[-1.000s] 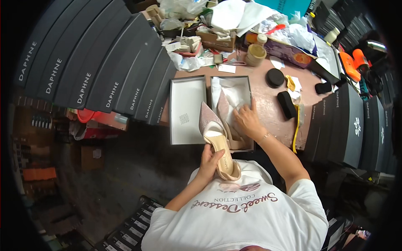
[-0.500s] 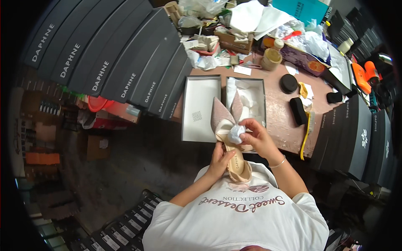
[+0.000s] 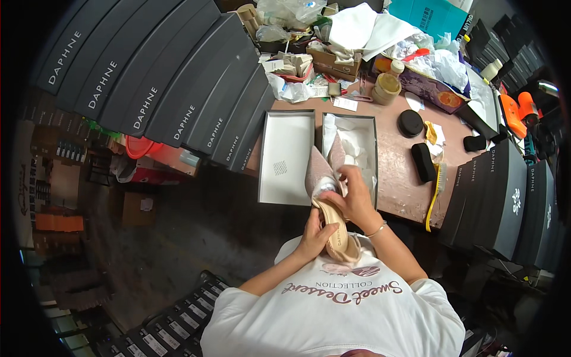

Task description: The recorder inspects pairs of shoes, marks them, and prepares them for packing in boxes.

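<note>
My left hand (image 3: 315,235) is closed around the middle of a pink pointed shoe (image 3: 338,241) with a beige insole, its toe pointing away from me. A white wad of paper (image 3: 325,186) sits in the toe opening. My right hand (image 3: 357,199) is bent over that opening, the thumb pressing at the wad and the fingers curled at the shoe's right side. A second pink shoe (image 3: 337,153) shows its toe just behind, partly hidden by my right hand. Beyond lies an open shoe box (image 3: 376,134) with white tissue paper (image 3: 357,140) inside.
Left of the box lies its white-lined lid (image 3: 286,178). Stacks of dark shoe boxes rise at the left (image 3: 172,77) and right (image 3: 493,190). On the table are a yellow brush (image 3: 439,190), a black round tin (image 3: 410,123), a black sponge (image 3: 423,162) and a jar (image 3: 386,86).
The paper wad, earlier pinched in my right hand above the shoe, is now in the toe opening. My right hand has shifted over the toe, thumb inward. My left hand keeps its hold.
</note>
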Action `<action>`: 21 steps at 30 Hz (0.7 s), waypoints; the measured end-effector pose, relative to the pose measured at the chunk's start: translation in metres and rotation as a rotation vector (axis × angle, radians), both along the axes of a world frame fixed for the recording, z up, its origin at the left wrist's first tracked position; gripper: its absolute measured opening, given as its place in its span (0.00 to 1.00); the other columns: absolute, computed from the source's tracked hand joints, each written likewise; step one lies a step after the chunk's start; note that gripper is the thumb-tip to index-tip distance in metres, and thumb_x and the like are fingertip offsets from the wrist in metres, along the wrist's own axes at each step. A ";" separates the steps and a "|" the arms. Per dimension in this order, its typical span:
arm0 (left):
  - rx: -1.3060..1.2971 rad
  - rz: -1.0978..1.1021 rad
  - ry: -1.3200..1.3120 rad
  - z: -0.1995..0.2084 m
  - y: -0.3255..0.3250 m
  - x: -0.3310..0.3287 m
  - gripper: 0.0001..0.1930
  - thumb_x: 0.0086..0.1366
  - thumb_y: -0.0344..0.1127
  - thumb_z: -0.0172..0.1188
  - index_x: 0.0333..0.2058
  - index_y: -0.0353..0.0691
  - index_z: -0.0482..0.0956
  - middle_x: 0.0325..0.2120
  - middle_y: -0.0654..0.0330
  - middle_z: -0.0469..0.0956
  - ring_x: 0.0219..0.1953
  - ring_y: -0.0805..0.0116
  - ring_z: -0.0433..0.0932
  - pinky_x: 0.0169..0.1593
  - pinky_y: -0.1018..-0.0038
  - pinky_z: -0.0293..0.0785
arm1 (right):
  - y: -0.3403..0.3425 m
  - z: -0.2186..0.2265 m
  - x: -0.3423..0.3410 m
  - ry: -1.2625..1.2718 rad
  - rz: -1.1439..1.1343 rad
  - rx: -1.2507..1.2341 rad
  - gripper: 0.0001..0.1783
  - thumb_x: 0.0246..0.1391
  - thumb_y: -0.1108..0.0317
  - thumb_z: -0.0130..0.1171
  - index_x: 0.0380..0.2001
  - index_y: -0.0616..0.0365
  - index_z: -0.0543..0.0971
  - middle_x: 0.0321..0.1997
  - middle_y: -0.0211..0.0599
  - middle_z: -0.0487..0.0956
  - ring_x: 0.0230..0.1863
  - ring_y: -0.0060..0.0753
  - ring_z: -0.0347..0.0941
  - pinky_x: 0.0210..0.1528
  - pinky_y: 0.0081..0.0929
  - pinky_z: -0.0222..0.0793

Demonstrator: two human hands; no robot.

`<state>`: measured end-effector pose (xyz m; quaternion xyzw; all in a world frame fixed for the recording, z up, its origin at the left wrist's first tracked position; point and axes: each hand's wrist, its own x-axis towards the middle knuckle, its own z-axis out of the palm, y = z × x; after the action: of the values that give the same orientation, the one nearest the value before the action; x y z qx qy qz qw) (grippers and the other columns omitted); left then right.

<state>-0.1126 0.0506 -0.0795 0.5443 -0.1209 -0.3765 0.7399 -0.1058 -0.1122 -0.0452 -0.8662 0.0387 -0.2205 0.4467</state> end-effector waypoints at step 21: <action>0.703 -0.022 -0.661 -0.092 0.048 0.202 0.25 0.57 0.36 0.65 0.51 0.35 0.69 0.40 0.54 0.76 0.40 0.66 0.78 0.42 0.72 0.76 | -0.043 -0.019 0.004 0.244 0.257 -0.298 0.38 0.44 0.63 0.66 0.59 0.59 0.64 0.50 0.53 0.72 0.49 0.56 0.69 0.49 0.40 0.66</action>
<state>0.0899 0.0982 -0.1711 0.8505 -0.2210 -0.2093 0.4289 -0.1023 -0.1551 -0.0645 -0.9407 -0.0509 -0.0586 0.3303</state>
